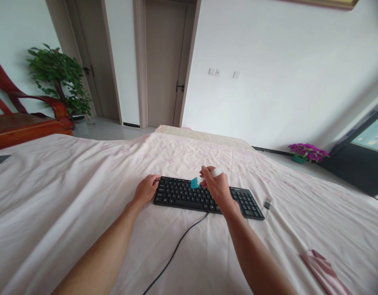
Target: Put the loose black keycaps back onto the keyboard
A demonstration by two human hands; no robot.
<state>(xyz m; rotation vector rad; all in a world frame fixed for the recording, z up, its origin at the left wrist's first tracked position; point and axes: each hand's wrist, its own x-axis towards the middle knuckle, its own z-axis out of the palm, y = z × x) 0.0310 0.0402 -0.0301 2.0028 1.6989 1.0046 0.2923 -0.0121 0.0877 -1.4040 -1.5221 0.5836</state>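
A black keyboard (pixel 182 197) lies on the pale, flower-patterned cloth, its cable running toward me. At its upper left corner, my left hand (pixel 146 189) grips the edge with curled fingers. Over the middle of the keys, my right hand (pixel 218 186) is closed around the white handle of a small cleaning brush (pixel 195 183). The brush's teal head points left and is at or just above the keys; I cannot tell whether it touches them. My right hand and wrist cover part of the keys toward the number pad.
A small dark piece like a USB plug (pixel 267 204) lies right of the keyboard. The black cable (pixel 175 250) crosses the wrinkled cloth (pixel 93 196). A folded pink cloth (pixel 324 270) is at the lower right. Beyond are a wooden chair (pixel 29 123) and a purple flower pot (pixel 299 159).
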